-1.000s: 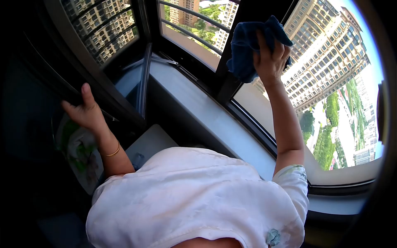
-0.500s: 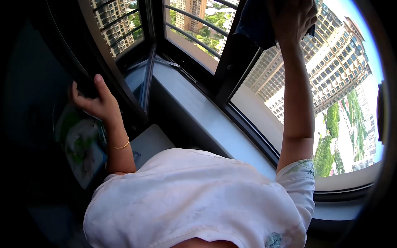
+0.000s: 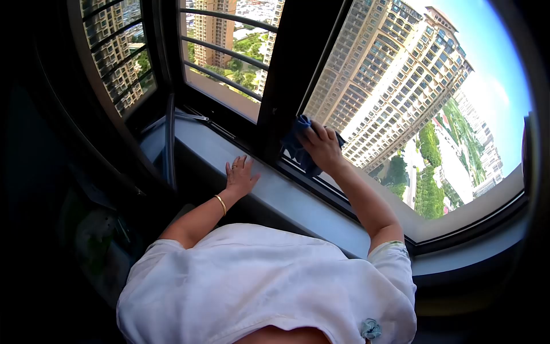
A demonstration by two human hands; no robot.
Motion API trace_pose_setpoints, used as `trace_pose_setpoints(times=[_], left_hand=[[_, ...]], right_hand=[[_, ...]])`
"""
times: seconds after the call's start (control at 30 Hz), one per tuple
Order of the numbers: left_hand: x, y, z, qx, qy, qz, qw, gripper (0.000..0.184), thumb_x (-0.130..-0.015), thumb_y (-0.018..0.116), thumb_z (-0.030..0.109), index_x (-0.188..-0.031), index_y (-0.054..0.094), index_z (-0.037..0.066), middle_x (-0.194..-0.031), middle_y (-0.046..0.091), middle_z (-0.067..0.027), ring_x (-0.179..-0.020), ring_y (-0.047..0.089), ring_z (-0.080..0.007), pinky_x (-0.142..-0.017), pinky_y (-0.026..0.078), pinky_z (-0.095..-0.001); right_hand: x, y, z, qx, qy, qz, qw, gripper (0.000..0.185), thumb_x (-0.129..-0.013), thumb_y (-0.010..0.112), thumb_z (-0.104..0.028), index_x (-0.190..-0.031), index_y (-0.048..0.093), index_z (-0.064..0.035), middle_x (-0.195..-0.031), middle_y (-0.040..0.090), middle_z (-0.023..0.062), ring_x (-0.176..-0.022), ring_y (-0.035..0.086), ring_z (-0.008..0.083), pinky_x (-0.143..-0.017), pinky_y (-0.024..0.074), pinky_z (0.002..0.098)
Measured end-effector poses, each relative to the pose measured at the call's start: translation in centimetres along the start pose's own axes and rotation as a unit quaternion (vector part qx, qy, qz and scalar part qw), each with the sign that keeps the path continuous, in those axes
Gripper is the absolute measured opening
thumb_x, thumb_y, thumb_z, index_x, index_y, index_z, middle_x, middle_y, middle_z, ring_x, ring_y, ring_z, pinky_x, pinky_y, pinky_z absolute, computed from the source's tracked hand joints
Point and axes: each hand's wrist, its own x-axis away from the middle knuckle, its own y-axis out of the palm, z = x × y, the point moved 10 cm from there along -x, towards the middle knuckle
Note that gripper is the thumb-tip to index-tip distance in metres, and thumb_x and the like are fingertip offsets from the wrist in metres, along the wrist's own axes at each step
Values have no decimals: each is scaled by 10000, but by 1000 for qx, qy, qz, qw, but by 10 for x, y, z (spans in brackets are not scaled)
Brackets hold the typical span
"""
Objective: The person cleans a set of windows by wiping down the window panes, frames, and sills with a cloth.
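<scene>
My right hand (image 3: 322, 144) is closed on a dark blue cloth (image 3: 297, 142), pressed at the lower left corner of the large window pane (image 3: 395, 132), by the dark frame. Part of the cloth hangs below my fingers, over the bottom of the frame. My left hand (image 3: 240, 176) lies on the pale window sill (image 3: 275, 186) with its fingers spread and nothing in them. A ring and a gold bracelet show on that hand and wrist.
To the left an opened window sash (image 3: 170, 137) stands inward, joined by a metal stay (image 3: 200, 117). Horizontal bars (image 3: 229, 51) cross the opening beyond. Tall buildings and greenery show outside. The lower left is too dark to make out.
My right hand has come down from high on the window to its lower corner with the cloth. My left hand has moved from the air near the sash onto the sill.
</scene>
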Motion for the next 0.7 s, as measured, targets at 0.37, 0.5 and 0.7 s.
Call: trace_pose_setpoints(times=[0.37, 0.5, 0.7], left_hand=[[-17, 15, 0, -45, 18, -52, 998, 625, -877, 510, 470, -1368, 436, 90, -1491, 306, -132, -1414, 194, -310, -1120, 80, -568], [-17, 24, -6, -48, 9, -76, 996, 665, -873, 489, 502, -1391, 412, 92, -1505, 294, -125, -1422, 183, -298, -1125, 55, -560], [-16, 22, -8, -37, 7, -64, 997, 686, -863, 500, 489, -1412, 380, 96, -1502, 307, -113, -1421, 197, -276, -1132, 51, -541]], right_hand=[[-233, -261, 184, 383, 159, 134, 900, 184, -810, 603, -208, -966, 636, -117, -805, 625, 23, -841, 589, 146, -785, 468, 390], [-124, -146, 121, 230, 146, 254, 928, 376, -813, 608, -364, -1106, 615, -127, -1319, 472, 156, -1241, 427, 376, -911, 383, 514], [28, 5, -13, 106, 2, -27, 994, 179, -862, 555, -223, -1010, 655, -226, -1302, 509, -7, -1260, 431, 236, -1014, 318, 394]])
